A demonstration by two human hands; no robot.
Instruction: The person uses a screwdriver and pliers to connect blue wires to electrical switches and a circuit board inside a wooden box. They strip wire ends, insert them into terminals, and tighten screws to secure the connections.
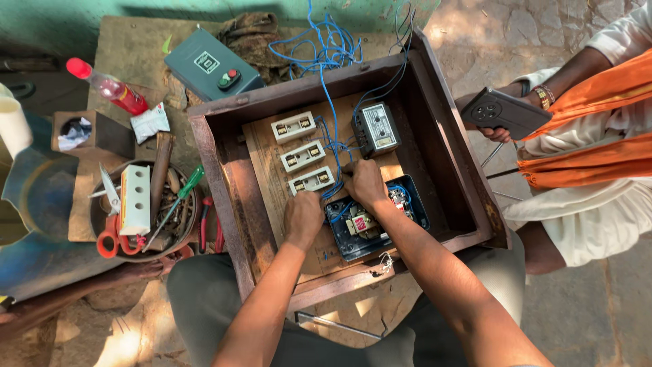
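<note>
While both fists grip blue wires [331, 146], rusty box [217, 146] w/ wood backing.

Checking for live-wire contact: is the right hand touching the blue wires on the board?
Touching. The head view shows the right hand with its fingers closed on the blue wires beside the lowest white fuse block.

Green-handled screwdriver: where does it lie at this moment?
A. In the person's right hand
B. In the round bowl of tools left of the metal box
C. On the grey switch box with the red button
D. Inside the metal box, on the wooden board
B: the green-handled screwdriver rests slanted across the round bowl of tools, left of the metal box, while both hands work at the blue wires inside the box.
</note>
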